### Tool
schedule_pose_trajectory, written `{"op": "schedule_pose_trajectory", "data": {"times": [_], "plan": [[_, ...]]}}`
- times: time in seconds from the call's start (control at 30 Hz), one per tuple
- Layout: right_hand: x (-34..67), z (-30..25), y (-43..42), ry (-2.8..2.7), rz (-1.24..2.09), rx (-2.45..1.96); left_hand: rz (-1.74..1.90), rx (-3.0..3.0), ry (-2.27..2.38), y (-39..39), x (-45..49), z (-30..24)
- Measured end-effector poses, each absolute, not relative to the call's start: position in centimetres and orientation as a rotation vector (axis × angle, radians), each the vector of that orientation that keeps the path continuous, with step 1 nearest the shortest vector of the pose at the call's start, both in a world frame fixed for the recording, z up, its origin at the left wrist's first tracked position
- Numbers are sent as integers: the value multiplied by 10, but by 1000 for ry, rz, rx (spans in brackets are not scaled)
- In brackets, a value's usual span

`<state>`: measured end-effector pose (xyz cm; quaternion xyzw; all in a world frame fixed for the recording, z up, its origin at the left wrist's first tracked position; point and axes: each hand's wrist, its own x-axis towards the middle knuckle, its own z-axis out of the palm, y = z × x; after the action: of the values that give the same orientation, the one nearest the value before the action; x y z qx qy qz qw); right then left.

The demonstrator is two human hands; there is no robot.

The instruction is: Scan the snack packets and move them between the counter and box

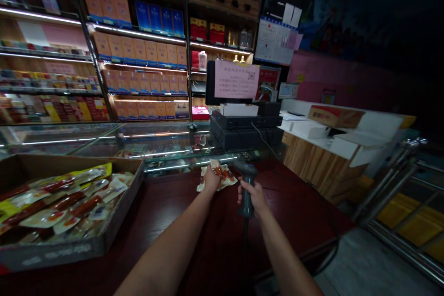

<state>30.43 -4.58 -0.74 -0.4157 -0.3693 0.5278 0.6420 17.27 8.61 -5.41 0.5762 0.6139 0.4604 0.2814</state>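
1. The left hand is closed on a snack packet, pinching its near edge. The clear packet shows reddish food inside and is held up just off the counter.
2. Just to the right of it, the right hand is wrapped tight around the handle of a dark barcode scanner. The scanner's head rises above the fist and sits right beside the packet, almost touching it.
3. Beneath both hands lies a dark red counter.
4. Well to the left of the left hand, on the same counter, stands a shallow cardboard tray filled with similar packets, yellow, clear and red.
5. Beyond the hands runs a glass display case lit from inside.
6. Just past the scanner, on top of that case, sits a black till with a screen, and a pink notice covers the back of the screen.
7. Farthest off, behind the case and to the left, lit shelves hold rows of orange, blue and red boxes.
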Motion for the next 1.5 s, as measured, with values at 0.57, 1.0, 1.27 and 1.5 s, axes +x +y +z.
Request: {"op": "schedule_pose_trajectory", "data": {"times": [0.57, 1.0, 1.27, 1.5], "plan": [[223, -26, -34, -941, 1431, -858, 1669, 1703, 1623, 12, 59, -31], [127, -52, -33, -1086, 1695, -667, 483, 1759, 2763, -45, -146, 25], [131, -61, -32, -1124, 1687, -654, 388, 1860, 2736, -45, -152, 21], [130, -62, -32, -1147, 1688, -633, 648, 1789, 2705, -49, -151, 23]]}}
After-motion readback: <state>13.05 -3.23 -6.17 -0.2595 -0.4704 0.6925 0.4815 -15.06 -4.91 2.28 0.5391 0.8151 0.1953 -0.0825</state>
